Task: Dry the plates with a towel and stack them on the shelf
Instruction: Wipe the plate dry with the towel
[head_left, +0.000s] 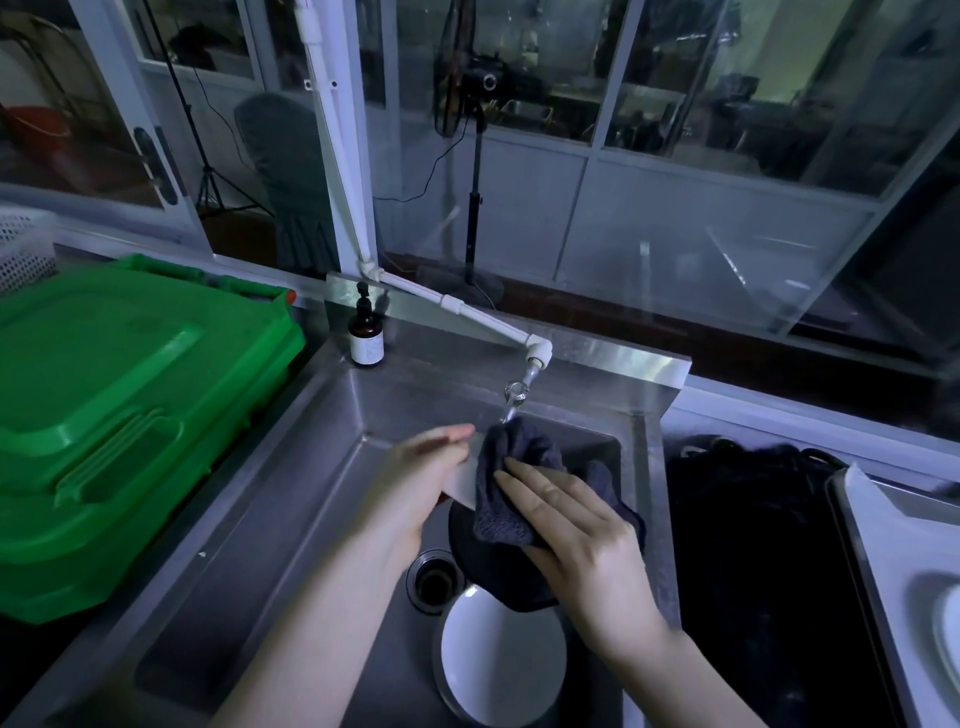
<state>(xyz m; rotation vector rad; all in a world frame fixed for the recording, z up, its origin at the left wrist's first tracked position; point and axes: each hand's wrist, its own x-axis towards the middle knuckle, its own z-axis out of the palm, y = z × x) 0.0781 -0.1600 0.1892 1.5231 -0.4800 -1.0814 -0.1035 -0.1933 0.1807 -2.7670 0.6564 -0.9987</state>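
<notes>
Over the steel sink (291, 499) my left hand (421, 467) grips the left edge of a pale plate (464, 480), held tilted. My right hand (576, 535) presses a dark grey towel (519, 478) flat against that plate's face, covering most of it. A black plate (493, 571) lies in the basin beneath, partly hidden by the towel and my right hand. A white plate (501, 660) rests in the basin near the front, beside the drain (432, 581).
A faucet (517, 397) on a white pipe hangs just above the towel. A brown pump bottle (367, 338) stands at the sink's back left. A green crate (119, 415) fills the left counter. A dark stovetop (753, 571) and a white tray (893, 561) lie to the right.
</notes>
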